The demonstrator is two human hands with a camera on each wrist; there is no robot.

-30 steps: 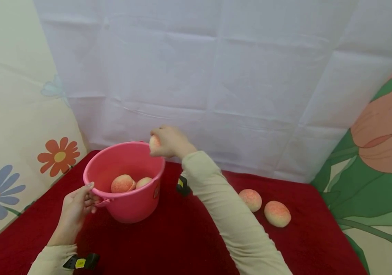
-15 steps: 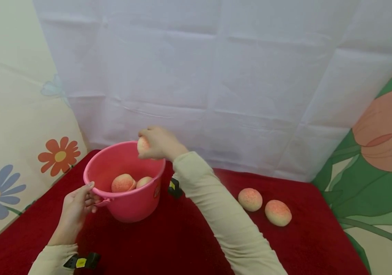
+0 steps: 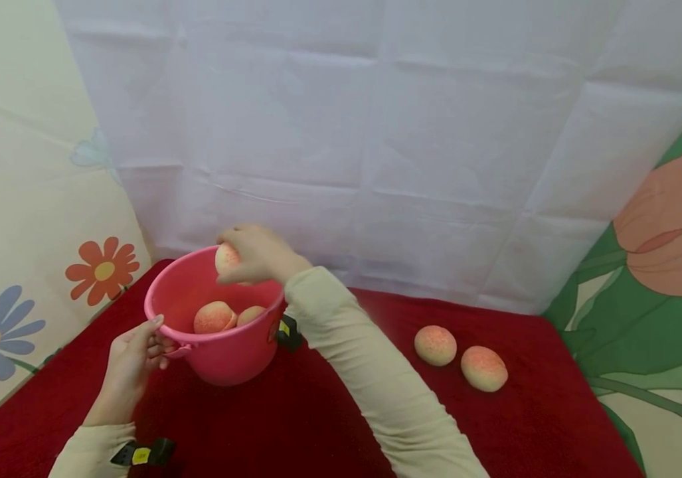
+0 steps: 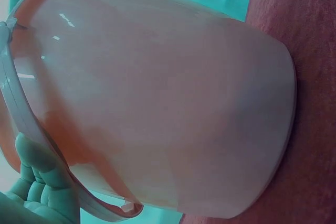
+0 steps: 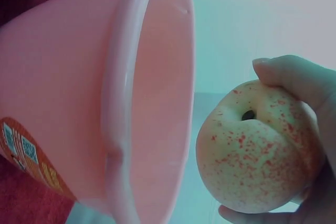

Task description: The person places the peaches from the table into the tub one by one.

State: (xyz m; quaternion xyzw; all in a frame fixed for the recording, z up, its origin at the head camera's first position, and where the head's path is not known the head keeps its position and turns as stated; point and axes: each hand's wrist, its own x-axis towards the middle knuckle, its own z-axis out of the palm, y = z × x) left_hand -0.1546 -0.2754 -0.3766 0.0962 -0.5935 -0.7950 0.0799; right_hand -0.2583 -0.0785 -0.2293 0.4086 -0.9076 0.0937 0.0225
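Note:
A pink bucket (image 3: 230, 362) stands upright on the red cloth, to the left in the head view. My left hand (image 3: 131, 358) holds its near-left rim, thumb on top and fingers curled beneath by the handle. Over the bucket's far side, my right hand (image 3: 263, 255) grips a peach (image 3: 227, 259) from above. In the right wrist view that peach (image 5: 257, 156) sits between thumb and fingers, apart from the rim. Inside the bucket lie a red-topped peach (image 3: 214, 317) and a paler peach (image 3: 250, 315), partly hidden by the front rim.
On the red cloth (image 3: 341, 425), right of the right forearm, lie a peach (image 3: 435, 345) and another peach (image 3: 484, 369) close beside it. A white sheet (image 3: 376, 153) hangs behind. Flower-printed cloth (image 3: 12, 219) borders the left side, with more at the right.
My right hand has carried its peach leftward, from the bucket's right rim to over its opening. My left hand and the bucket have stayed in place.

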